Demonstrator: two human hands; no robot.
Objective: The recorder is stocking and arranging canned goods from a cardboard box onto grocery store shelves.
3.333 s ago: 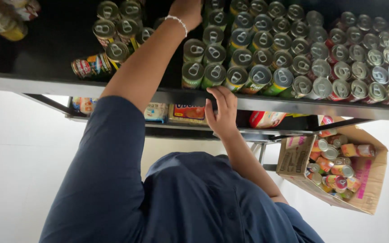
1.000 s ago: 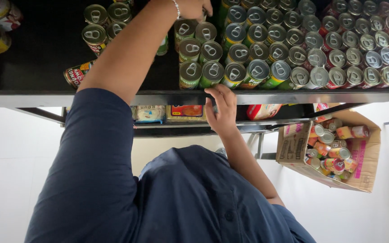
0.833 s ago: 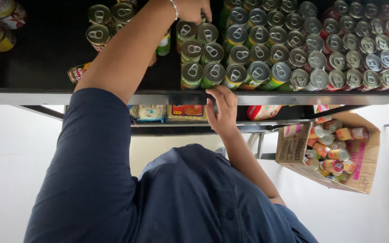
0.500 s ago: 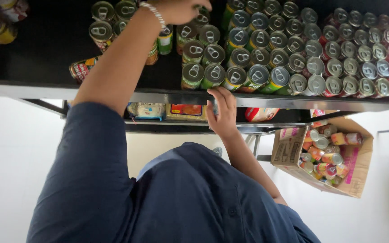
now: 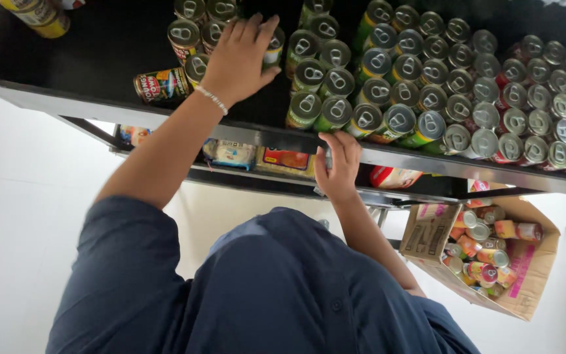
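My left hand [image 5: 237,59], a bead bracelet on its wrist, lies flat with fingers stretched over the tops of upright cans [image 5: 191,36] on a black shelf [image 5: 86,52]. One green can [image 5: 274,47] peeks out beside the fingertips. I cannot see a can clasped in that hand. My right hand [image 5: 337,167] grips the metal front edge of the shelf [image 5: 420,160], just below the front row of green-labelled cans [image 5: 335,85].
Rows of red-labelled cans [image 5: 545,98] fill the shelf's right side. One can [image 5: 162,84] lies on its side at the left; yellow cans [image 5: 40,13] stand far left. Packets [image 5: 230,154] sit on a lower shelf. An open cardboard box [image 5: 538,269] of cans stands on the floor at the right.
My left hand has drawn back from deep in the shelf toward the front and now rests on the can tops. My right hand has kept its hold on the shelf edge.
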